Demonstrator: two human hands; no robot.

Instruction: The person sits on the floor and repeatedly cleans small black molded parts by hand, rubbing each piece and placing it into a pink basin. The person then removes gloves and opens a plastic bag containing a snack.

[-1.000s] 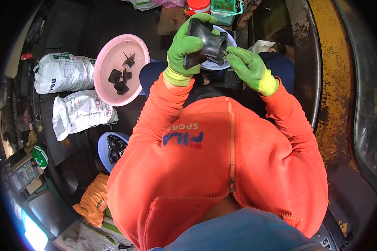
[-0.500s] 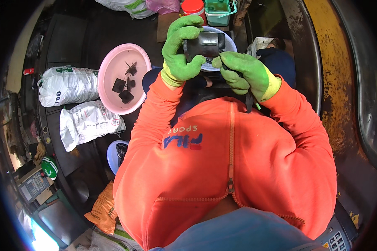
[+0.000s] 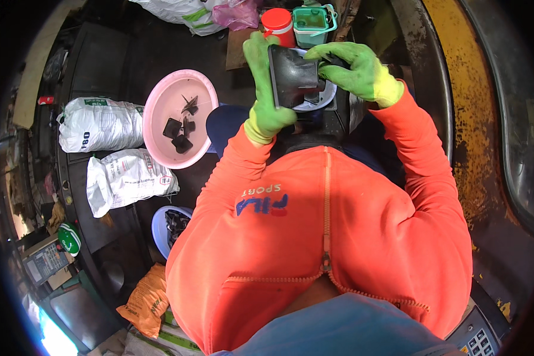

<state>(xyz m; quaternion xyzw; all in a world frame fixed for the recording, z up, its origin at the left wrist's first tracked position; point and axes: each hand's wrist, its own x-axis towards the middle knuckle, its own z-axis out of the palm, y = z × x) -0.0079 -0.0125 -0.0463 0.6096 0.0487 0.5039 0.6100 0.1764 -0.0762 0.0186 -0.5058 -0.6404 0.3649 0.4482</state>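
Observation:
A black plastic part (image 3: 296, 76) with a wide square flange and a narrower neck is held up in front of my chest. My left hand (image 3: 262, 89), in a green glove, grips it by the flange, with the fingers along its far left side and the thumb beneath. At the neck end, my gloved right hand (image 3: 356, 72) is closed, its fingertips close to the part's edge. Something dark shows between the right fingers, too covered to make out. Below the part, a pale bowl (image 3: 326, 98) is partly hidden.
A pink basin (image 3: 154, 113) with several black pieces (image 3: 181, 133) stands at left, beside white sacks (image 3: 95, 124). A blue basin (image 3: 160, 228) holds dark pieces. Ahead are a red-lidded jar (image 3: 277, 21) and a green container (image 3: 312, 24). A rusty yellow machine panel (image 3: 457, 107) rises at right.
The black part has been turned, so its square flange now faces left more fully. My right hand has risen to the neck's upper side. My left fingers have straightened along the flange.

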